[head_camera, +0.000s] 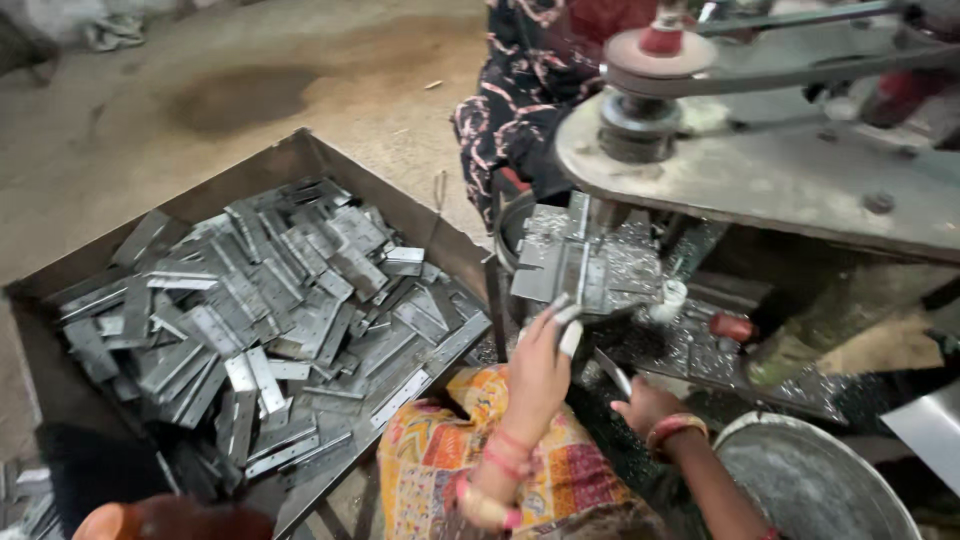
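My left hand (540, 372) is raised in front of the drill machine's bed, its fingertips wrapped in white tape and bunched by the edge of the grey metal plates (570, 268) lying there. Blur hides whether it grips one. Lower right, my right hand (645, 405) is closed on a thin bright metal strip (612, 372) that points up and left. Both wrists carry red and orange bangles. A bright patterned cloth (440, 450) covers my lap.
A big metal bin (300, 160) on the left holds several flat grey hinge plates (260, 300). The machine's grey table and pulley (650, 60) overhang at the upper right. A round steel bowl (810, 480) stands at the lower right. Another person in dark patterned clothing (510, 110) sits behind.
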